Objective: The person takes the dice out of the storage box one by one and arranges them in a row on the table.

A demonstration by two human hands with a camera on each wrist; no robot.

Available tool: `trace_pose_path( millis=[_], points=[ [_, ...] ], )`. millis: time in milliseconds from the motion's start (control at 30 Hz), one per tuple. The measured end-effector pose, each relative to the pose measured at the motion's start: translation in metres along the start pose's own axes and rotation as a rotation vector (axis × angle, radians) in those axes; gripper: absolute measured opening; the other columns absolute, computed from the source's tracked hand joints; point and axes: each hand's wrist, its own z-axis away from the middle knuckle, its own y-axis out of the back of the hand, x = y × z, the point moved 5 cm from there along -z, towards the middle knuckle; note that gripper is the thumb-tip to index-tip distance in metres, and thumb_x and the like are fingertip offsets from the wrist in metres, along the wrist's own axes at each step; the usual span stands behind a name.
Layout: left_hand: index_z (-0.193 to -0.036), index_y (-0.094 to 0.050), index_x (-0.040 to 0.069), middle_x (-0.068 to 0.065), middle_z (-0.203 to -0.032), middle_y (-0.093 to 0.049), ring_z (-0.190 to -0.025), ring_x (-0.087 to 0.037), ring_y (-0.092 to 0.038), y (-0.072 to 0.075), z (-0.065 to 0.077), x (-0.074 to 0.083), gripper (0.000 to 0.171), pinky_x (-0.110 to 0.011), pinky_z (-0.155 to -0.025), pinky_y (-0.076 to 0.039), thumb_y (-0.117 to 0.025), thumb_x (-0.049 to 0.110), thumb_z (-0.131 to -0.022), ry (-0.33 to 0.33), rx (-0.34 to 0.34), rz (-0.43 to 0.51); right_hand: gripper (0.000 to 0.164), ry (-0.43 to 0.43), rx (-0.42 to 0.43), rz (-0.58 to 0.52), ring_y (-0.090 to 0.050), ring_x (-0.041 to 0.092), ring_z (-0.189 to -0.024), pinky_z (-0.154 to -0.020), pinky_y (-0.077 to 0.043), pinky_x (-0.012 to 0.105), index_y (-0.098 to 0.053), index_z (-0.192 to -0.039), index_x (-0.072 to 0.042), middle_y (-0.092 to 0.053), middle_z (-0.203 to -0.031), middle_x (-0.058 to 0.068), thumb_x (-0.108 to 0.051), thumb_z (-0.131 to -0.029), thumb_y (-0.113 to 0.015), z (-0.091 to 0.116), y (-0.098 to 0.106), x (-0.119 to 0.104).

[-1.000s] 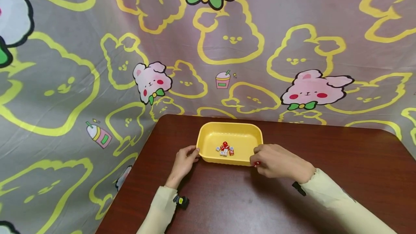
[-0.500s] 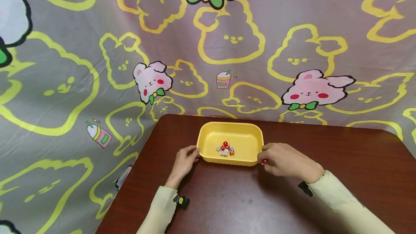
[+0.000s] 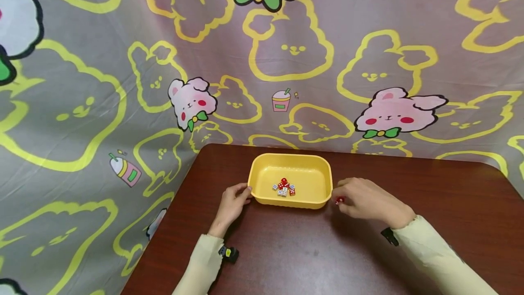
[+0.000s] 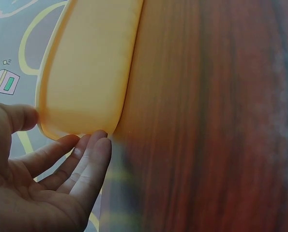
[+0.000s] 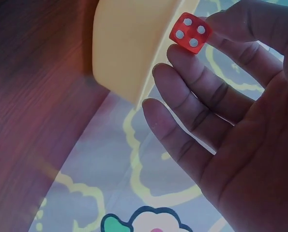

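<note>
We are pinching a red die [image 5: 190, 33] with our right hand [image 3: 366, 199], just outside the right end of the yellow tray [image 3: 309, 181], toward its front corner. That grip is spanning only the die's width, and four white pips are facing our right wrist camera. Two of our other fingers are extending beside the tray, clear of the die. We are not managing to tell whether any of them is touching the tray.

At the tray's left end, we are touching it with our left hand [image 3: 231, 205]: the thumb is meeting the rim, and the fingertips are lying against the end wall. That grip is looking fairly wide, the thumb standing well apart from the fingers.

Inside the tray, a cluster of dice [image 3: 284, 190], red and white, is lying around the middle of its floor. The tray is resting on a dark reddish-brown surface [image 3: 278, 254], and behind it a grey curtain [image 3: 229, 60] is hanging, showing cartoon rabbits and yellow outlines. In front of the tray, we are wearing pale sleeves [image 3: 434, 254].
</note>
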Motion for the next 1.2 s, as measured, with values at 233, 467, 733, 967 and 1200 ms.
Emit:
trace_pose_path(
  millis=[233,467,733,967,1200],
  points=[
    [-0.128,-0.068,-0.008,-0.027,-0.122,-0.072,-0.101,-0.031,-0.076,0.000,0.000,0.000,0.035,-0.038,-0.087,-0.067,-0.061,0.017,-0.105,-0.009,-0.005,0.001,0.022,-0.021,0.018,-0.001,-0.044,-0.001,-0.066,-0.056,-0.040,0.017,-0.070,-0.082,-0.029,-0.057,-0.075,-0.012,-0.010,-0.081,-0.080,0.005,-0.002,0.005],
    [-0.129,-0.068,-0.008,-0.027,-0.122,-0.072,-0.102,-0.032,-0.076,0.001,0.000,0.000,0.034,-0.038,-0.086,-0.068,-0.061,0.016,-0.105,-0.012,-0.005,0.001,0.019,-0.076,-0.019,-0.009,-0.046,0.000,-0.067,-0.058,-0.043,0.018,-0.072,-0.084,-0.029,-0.059,-0.077,-0.013,-0.012,-0.083,-0.080,0.006,-0.005,0.011],
    [-0.128,-0.068,-0.008,-0.027,-0.122,-0.072,-0.102,-0.032,-0.076,0.001,-0.002,-0.002,0.034,-0.039,-0.086,-0.068,-0.061,0.016,-0.105,-0.013,-0.005,-0.003,0.025,-0.097,-0.019,0.012,-0.043,0.001,-0.064,-0.056,-0.038,0.018,-0.064,-0.076,-0.031,-0.054,-0.072,-0.015,-0.012,-0.082,-0.079,0.005,-0.005,0.015],
    [-0.128,-0.068,-0.007,-0.026,-0.122,-0.072,-0.102,-0.031,-0.076,0.001,-0.001,0.000,0.034,-0.037,-0.086,-0.068,-0.061,0.017,-0.105,-0.018,-0.009,-0.008,0.032,-0.128,-0.011,0.021,-0.039,0.002,-0.061,-0.053,-0.033,0.018,-0.056,-0.069,-0.030,-0.044,-0.065,-0.015,-0.010,-0.081,-0.078,0.006,-0.008,0.023],
    [-0.129,-0.068,-0.007,-0.026,-0.123,-0.072,-0.102,-0.031,-0.076,0.001,0.000,-0.001,0.034,-0.037,-0.086,-0.067,-0.061,0.018,-0.105,-0.009,-0.008,-0.007,0.030,-0.151,-0.009,0.000,-0.039,0.002,-0.060,-0.053,-0.034,0.018,-0.058,-0.070,-0.029,-0.045,-0.063,-0.015,-0.009,-0.082,-0.077,0.006,-0.009,0.028]
  ],
)
